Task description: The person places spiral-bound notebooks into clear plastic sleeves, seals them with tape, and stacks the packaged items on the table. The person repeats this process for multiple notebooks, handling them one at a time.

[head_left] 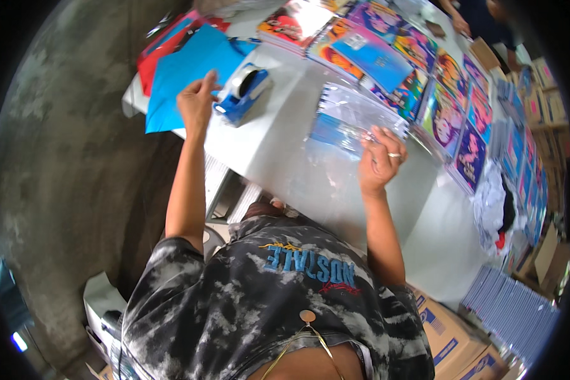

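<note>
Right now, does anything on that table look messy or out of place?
Mostly it looks orderly: the colourful booklets lie in overlapping rows. Two things stand out. A blue sheet hangs over the table's left edge, and crumpled white plastic sits bunched on the right side, beside the neat stacks.

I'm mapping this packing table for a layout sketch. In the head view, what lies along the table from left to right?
Blue paper sheet → left hand → blue tape dispenser → clear plastic sleeve with a booklet inside → right hand → row of colourful printed covers → crumpled white plastic.
</note>
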{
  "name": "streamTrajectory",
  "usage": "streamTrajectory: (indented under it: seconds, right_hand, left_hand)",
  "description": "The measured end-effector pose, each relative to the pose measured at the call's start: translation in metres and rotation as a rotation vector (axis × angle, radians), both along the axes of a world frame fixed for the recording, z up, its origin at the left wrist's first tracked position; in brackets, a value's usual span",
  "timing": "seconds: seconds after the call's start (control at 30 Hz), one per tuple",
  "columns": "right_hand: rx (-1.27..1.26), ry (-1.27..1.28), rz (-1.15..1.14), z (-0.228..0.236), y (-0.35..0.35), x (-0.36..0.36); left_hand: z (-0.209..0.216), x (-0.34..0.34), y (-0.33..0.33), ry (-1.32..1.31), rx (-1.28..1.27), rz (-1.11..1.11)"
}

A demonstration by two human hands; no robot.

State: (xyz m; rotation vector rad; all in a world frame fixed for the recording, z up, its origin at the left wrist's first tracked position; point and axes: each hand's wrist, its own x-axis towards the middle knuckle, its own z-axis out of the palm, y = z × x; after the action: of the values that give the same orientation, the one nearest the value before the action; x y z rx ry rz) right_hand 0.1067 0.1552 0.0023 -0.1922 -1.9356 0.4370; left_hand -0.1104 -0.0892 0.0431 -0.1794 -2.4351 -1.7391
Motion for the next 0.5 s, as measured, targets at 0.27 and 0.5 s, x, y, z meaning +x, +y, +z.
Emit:
streamTrajectory:
  seconds: [0.27, 0.5]
  right_hand:
    - [-0.003, -0.059, -0.013, 0.003, 0.001, 0.005]
    - [-0.031, -0.492, 0.039, 0.047, -0.003, 0.019]
  left_hand:
    - [-0.003, 0.163, 0.130, -0.644, 0.149, -0.538]
    - [-0.032, 0.156, 0.126, -0.578, 0.089, -0.460]
